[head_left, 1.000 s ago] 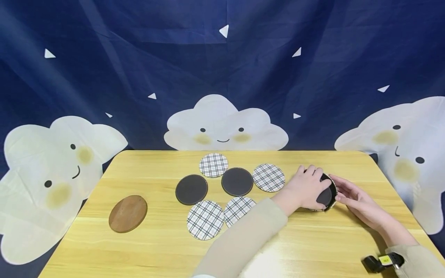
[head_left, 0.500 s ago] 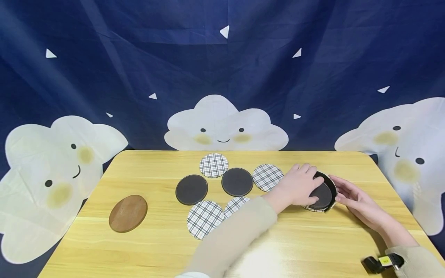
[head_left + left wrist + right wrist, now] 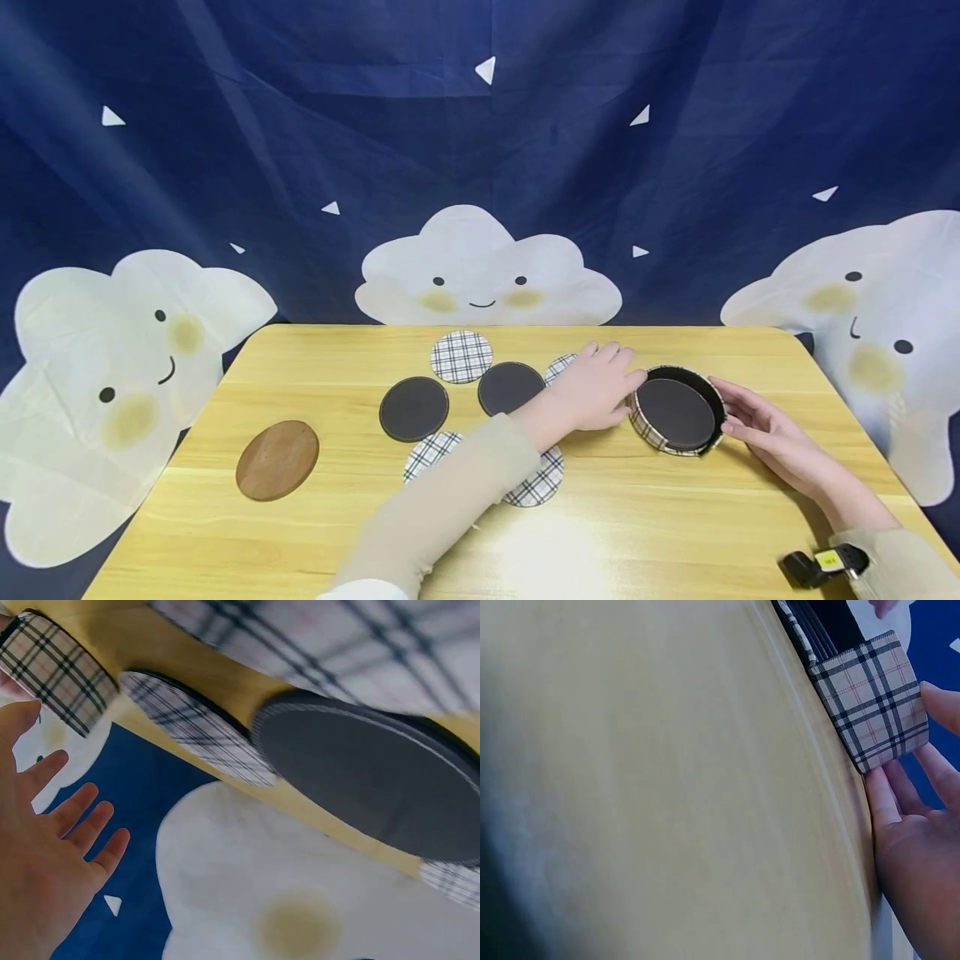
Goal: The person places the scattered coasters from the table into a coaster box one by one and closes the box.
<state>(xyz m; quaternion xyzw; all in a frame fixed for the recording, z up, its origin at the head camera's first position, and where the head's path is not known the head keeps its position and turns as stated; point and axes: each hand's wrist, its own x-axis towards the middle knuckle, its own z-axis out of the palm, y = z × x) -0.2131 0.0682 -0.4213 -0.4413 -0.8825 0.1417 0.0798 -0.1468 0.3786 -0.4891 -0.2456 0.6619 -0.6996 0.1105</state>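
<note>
Leftward, off the round plaid holder (image 3: 678,412), the left hand (image 3: 588,389) has shifted, fingers spread and empty; whether they touch its rim is unclear. At centre right, the right hand (image 3: 783,446) grips the holder's outer wall. Lower right, a yellow label (image 3: 828,560) is unreadable; the left sleeve (image 3: 450,493) partly covers plaid coasters (image 3: 536,485).

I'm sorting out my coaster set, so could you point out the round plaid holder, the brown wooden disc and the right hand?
Round plaid holder (image 3: 874,701): right wrist view, on its outer wall.
Brown wooden disc (image 3: 277,460): head view, middle of its face.
Right hand (image 3: 777,440): head view, middle of the hand.
</note>
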